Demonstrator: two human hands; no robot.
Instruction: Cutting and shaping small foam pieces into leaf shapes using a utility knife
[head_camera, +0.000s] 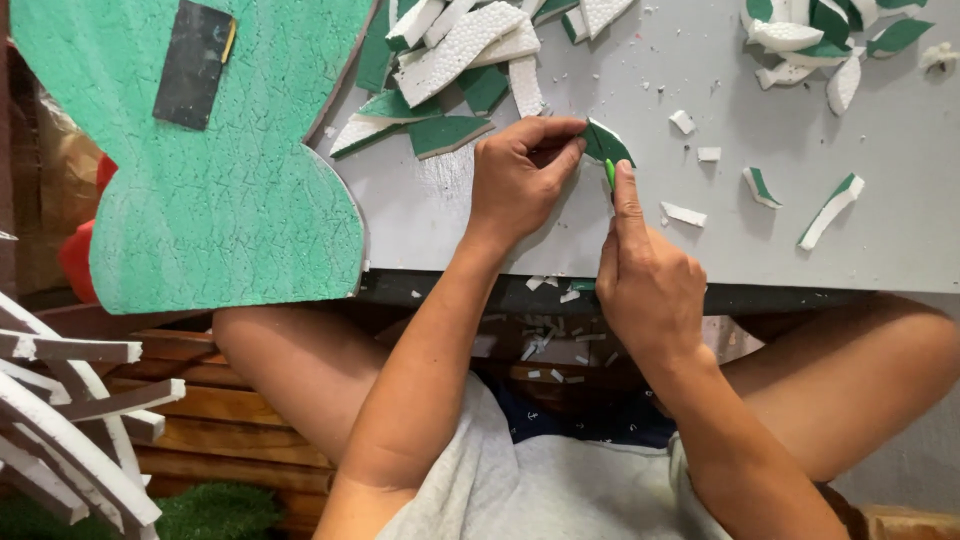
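We note left hand (520, 180) pinching one small green foam piece (605, 143) at grey table (900, 240) edge. Right hand (645, 280) closed round one green-handled cutter (610, 173), forefinger laid along it, tip at piece's lower edge; blade hidden, possibly touching. Left of grip: one large green foam sheet (220, 190). Above grip: scrap pile (460, 70). Right of grip: five loose offcuts (830, 208).

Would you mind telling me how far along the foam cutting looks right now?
Done: a large green foam shape lies cut out, with offcuts piled behind. In hand: the left hand holds a small green piece while the right hand works a green-handled cutter at it. What remains cannot be told.
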